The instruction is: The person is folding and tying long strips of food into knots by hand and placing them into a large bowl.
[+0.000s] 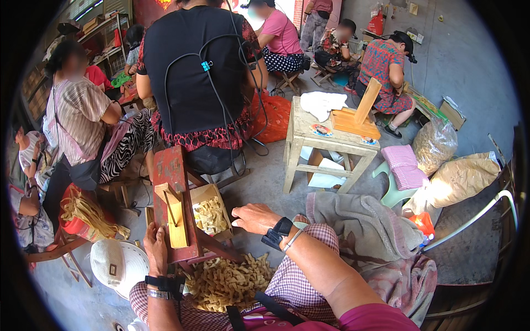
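Observation:
A narrow red wooden bench (170,173) with worn paint stands before me. On its near end sits a light wooden block (177,223) with a slanted upright piece and a thin dark rod. My left hand (156,244) is at the bench's left edge, close beside the block; its fingertips are partly hidden. To the right of the bench, my right hand (253,218) hangs with bent fingers by the rim of a cardboard box (225,207). Whether it holds anything small cannot be seen. Inside the box lie many short pale folded pieces (210,215).
A heap of tan folded strips (232,281) lies below the bench. White hat (108,262) and red bucket of strips (85,223) are at left. At right are a wooden stool (292,165), grey blanket (356,219) and sacks (463,178). A seated person (194,70) is directly ahead.

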{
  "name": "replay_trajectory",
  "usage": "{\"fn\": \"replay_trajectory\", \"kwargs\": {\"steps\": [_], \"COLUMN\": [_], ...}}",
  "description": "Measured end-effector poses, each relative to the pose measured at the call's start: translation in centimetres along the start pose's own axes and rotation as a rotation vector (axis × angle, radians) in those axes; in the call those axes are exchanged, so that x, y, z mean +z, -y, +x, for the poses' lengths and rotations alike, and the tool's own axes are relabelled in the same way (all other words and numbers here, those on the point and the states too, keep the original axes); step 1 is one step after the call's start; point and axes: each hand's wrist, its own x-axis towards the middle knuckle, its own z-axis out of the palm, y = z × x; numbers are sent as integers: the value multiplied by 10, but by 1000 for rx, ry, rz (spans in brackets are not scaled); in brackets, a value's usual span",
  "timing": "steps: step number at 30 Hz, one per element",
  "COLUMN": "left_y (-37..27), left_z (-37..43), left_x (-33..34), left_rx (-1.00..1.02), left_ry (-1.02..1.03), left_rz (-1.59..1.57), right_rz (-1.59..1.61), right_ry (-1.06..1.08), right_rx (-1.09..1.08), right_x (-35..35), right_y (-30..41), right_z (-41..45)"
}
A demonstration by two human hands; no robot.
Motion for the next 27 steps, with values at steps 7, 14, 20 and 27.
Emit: {"fn": "replay_trajectory", "kwargs": {"steps": [7,14,20,27], "left_y": [-3,-2,-4,-3], "left_z": [-1,0,-2,-1], "left_x": [1,0,1,1], "left_rx": [-19,-8,-11,-18], "left_ry": [-2,14,13,2], "left_rz": [7,7,-9,-8], "right_rz": [-42,-49,-43,-41], "right_ry": [23,19,16,14], "right_rx": [-15,-27,-28,-33], "right_x": [2,3,4,4], "right_y": [-2,-2,-4,-4], "right_z": [0,1,1,1]}}
